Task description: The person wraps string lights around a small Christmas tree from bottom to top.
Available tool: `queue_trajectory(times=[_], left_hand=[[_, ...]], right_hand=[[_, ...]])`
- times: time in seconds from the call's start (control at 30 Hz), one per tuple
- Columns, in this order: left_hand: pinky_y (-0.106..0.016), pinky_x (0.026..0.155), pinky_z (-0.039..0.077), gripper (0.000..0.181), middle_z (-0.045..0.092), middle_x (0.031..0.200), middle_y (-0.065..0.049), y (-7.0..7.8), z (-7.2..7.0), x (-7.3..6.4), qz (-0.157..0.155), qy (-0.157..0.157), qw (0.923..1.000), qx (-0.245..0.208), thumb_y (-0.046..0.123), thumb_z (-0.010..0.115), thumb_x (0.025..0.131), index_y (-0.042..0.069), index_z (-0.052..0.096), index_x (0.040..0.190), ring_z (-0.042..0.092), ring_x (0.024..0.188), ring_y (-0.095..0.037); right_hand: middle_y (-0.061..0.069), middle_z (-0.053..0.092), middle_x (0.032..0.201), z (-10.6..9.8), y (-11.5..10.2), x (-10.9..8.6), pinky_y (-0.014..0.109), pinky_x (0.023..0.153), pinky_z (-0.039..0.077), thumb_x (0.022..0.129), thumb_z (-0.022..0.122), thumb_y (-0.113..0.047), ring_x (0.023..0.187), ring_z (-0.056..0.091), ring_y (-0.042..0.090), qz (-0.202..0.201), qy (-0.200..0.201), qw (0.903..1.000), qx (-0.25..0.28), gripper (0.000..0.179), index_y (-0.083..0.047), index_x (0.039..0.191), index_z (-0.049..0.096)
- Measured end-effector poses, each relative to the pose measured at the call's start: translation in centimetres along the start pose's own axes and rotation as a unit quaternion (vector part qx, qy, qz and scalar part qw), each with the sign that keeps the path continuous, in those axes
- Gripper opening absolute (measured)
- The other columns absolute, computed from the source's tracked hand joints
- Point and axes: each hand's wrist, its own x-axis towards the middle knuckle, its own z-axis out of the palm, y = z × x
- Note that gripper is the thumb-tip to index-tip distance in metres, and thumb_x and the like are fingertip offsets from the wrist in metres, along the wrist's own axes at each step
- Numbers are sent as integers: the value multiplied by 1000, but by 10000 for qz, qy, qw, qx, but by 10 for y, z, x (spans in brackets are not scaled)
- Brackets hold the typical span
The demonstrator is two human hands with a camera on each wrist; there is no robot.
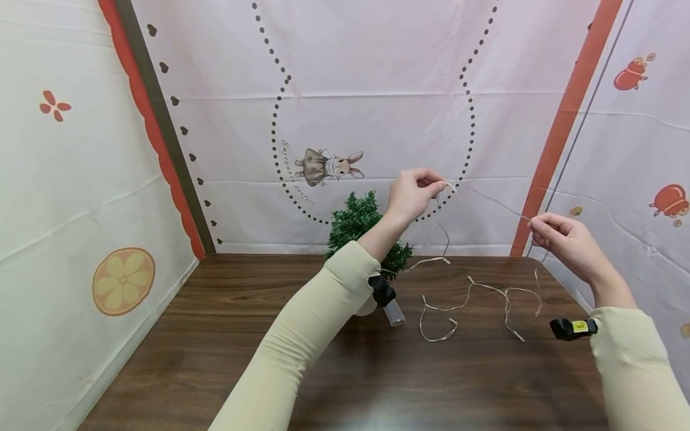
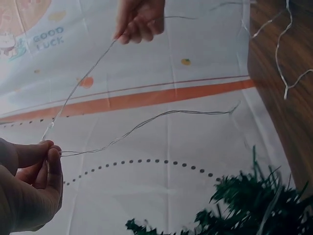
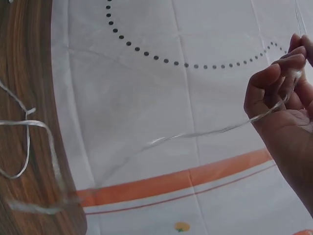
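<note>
A thin string of wire lights (image 1: 496, 200) is stretched in the air between both hands. My left hand (image 1: 414, 194) pinches it above the small green artificial tree (image 1: 356, 221), thumb against fingertips. Farther right and a little lower, my right hand (image 1: 574, 248) pinches the same wire; in the right wrist view the wire (image 3: 220, 130) runs out of the curled fingers and down to the table. From the left fingers another length (image 2: 146, 122) leads toward the tree. My left forearm hides part of the tree and its pale base (image 1: 368, 307).
A clear battery box (image 1: 394, 313) lies beside the tree's base. Loose loops of the light string (image 1: 439, 308) spread over the dark wooden table (image 1: 242, 341). Printed cloth (image 1: 372, 120) hangs behind the table and on both sides.
</note>
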Motion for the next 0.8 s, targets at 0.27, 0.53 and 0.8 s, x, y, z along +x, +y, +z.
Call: queue_trajectory(times=[0.27,0.53,0.8], left_hand=[[-17,59,41,11,71,87,-6,1,-18,5,-141,-52,9998,102,22,66,90,14,73,94,65,76,-13],[-18,59,42,11,69,86,-3,-7,-31,11,-231,98,9997,-6,21,65,91,13,72,95,65,79,-15],[-18,63,45,10,66,83,0,-9,-43,19,-344,167,9991,-208,19,65,91,12,71,95,66,81,-16]], right_hand=[[-2,50,73,-7,1,-7,16,68,49,99,45,-5,70,49,9,67,-94,9999,63,18,-7,91,60],[-6,57,73,-19,6,-20,12,69,50,99,42,1,70,56,1,110,-93,9985,537,25,-9,93,64],[-3,58,77,-35,15,-37,14,70,50,99,38,5,72,57,4,-40,-31,9946,1038,29,-7,96,65]])
